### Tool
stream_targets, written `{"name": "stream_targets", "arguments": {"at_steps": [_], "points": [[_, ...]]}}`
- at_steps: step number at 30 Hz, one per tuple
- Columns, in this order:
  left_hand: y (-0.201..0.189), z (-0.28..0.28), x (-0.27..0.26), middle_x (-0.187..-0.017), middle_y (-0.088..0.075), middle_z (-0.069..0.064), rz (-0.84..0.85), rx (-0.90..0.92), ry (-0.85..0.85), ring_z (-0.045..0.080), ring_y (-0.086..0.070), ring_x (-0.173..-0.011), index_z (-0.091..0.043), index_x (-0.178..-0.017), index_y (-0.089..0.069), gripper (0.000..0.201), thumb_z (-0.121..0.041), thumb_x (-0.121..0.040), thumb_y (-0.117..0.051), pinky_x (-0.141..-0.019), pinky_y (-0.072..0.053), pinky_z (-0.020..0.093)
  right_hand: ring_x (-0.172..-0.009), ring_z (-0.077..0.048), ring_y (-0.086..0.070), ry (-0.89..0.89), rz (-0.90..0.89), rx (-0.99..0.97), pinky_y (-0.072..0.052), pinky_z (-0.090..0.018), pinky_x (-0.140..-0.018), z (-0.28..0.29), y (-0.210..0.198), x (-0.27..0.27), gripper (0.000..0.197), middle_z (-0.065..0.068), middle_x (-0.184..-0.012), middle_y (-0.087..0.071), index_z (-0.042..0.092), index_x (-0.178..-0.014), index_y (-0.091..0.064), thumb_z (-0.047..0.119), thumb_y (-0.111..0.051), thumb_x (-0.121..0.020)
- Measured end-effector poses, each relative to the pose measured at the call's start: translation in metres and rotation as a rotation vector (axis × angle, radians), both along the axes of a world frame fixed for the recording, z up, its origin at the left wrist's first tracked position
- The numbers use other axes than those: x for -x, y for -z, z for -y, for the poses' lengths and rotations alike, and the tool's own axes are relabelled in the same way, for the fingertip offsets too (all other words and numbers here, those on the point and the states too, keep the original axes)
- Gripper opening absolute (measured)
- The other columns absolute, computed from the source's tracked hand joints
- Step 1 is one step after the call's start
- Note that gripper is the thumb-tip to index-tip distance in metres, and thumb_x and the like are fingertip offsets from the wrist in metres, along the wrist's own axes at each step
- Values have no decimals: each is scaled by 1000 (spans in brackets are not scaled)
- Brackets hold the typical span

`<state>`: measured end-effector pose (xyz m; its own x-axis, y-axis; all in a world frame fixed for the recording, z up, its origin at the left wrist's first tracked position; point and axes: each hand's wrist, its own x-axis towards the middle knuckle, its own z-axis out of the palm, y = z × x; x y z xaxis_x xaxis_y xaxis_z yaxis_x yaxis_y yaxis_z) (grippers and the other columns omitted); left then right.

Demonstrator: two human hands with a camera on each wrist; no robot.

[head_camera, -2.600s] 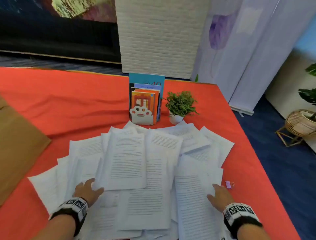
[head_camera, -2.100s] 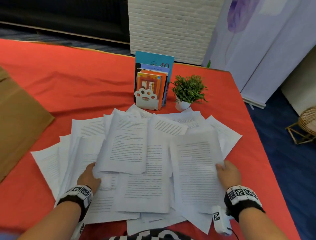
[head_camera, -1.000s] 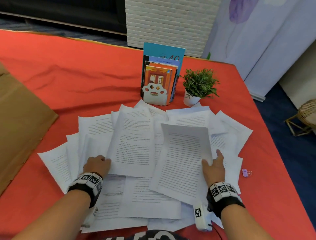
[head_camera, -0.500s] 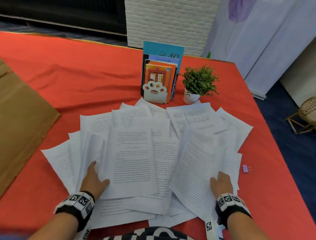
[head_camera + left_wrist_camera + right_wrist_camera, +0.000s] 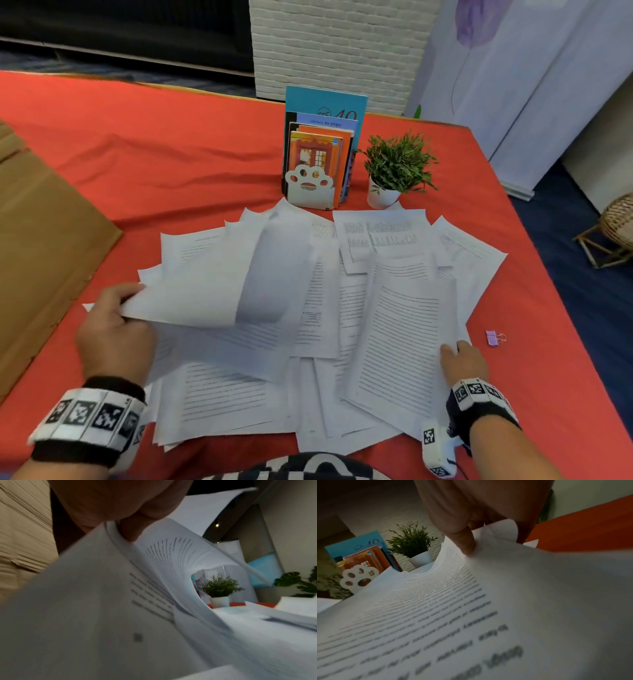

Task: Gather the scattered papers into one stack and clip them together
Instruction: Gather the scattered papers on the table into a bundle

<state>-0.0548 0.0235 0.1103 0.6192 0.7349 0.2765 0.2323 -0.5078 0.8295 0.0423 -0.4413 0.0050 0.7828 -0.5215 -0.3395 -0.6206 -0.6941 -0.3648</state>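
Observation:
Several printed white papers [image 5: 318, 308] lie fanned out over the red tablecloth [image 5: 154, 164]. My left hand [image 5: 113, 325] grips the left edge of a bunch of sheets [image 5: 212, 284] and holds them lifted and curled over toward the middle; the left wrist view shows fingers [image 5: 130, 534] pinching the curled sheets [image 5: 163, 563]. My right hand [image 5: 460, 359] holds the right edge of a printed sheet [image 5: 400, 346], with its thumb [image 5: 465, 543] on top of the sheet [image 5: 453, 601]. A small purple binder clip [image 5: 493, 337] lies on the cloth just right of the papers.
A paw-shaped bookend with upright books [image 5: 318, 154] and a small potted plant [image 5: 397, 168] stand just behind the papers. A brown cardboard sheet [image 5: 37, 246] covers the table's left side. The table's right edge [image 5: 534, 240] drops to a dark blue floor.
My left hand has gone from lying flat on the papers to gripping a bunch by its left edge and lifting it, so the sheets curl toward the middle. The right hand stays at the right sheet's edge.

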Motion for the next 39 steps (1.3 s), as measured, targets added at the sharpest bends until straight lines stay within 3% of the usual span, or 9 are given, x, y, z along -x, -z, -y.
{"name": "stream_targets", "arguments": {"at_steps": [2,9,13,17,21,25,29,35,39], "points": [[-4,-11,-8,-94,-65,1,103,80,-9,17,-59,-91,-23,-97,-63,48,11,-68,-45,-83,-50,34,-125,-32,-39,2,-51,61,-30,-44,-103,-1,-3,0,34,-16,-128,-55,15,-119,-56,30,-40,-94],[28,-18,-33,-86,-66,13,-106,252,121,25,-60,-81,-18,-90,-65,29,-2,-73,-48,-76,-49,35,-104,-34,-56,-116,-55,-6,-46,-45,-94,-1,14,-1,26,-22,-117,-57,9,-88,-58,33,-54,-79],[57,-8,-36,-107,-67,23,-324,340,115,38,-63,-99,-6,-104,-64,29,-8,-77,-53,-91,-48,44,-110,-37,-51,-86,32,-81,-41,-38,-95,-7,13,2,46,-31,-117,-53,-12,-105,-59,26,-56,-80],[70,6,-29,-112,-65,23,-516,380,207,36,-61,-99,-3,-113,-60,44,-12,-70,-60,-92,-48,44,-101,-35,-59,-127,26,-184,-43,-37,-86,-11,5,1,18,-19,-103,-61,3,-97,-56,17,-55,-87],[83,16,-22,-114,-63,21,-600,284,253,26,-53,-92,-2,-114,-58,36,4,-78,-56,-86,-43,34,-105,-32,-57,-44,331,-230,-41,-32,-84,-25,-29,-1,24,-15,-108,-61,2,-111,-56,8,-56,-87],[83,12,-17,-118,-62,23,-560,236,127,39,-56,-105,-2,-118,-59,42,8,-81,-44,-93,-43,40,-81,-15,-54,-69,640,-372,-37,-21,-66,-36,-92,-6,48,-4,-103,-48,16,-131,-44,-2,-53,-88],[77,4,-14,-107,-62,25,-542,185,57,36,-54,-91,-1,-113,-60,39,11,-81,-41,-82,-41,37,-102,-23,-58,-146,783,-376,-47,-35,-90,-31,-133,-29,43,-5,-116,-61,17,-125,-55,7,-54,-83],[72,6,-9,-109,-62,27,-523,157,58,37,-53,-91,0,-117,-58,41,12,-83,-39,-79,-38,36,-101,-32,-62,-186,638,-424,-50,-46,-92,-47,-118,-49,39,-16,-112,-65,11,-110,-62,26,-54,-75],[73,6,-6,-113,-63,24,-535,160,105,41,-56,-102,-3,-122,-57,44,9,-84,-40,-82,-40,36,-88,-35,-60,-374,383,-169,-42,-35,-71,-67,-82,-40,8,-22,-95,-65,5,-86,-52,11,-49,-91]]}}
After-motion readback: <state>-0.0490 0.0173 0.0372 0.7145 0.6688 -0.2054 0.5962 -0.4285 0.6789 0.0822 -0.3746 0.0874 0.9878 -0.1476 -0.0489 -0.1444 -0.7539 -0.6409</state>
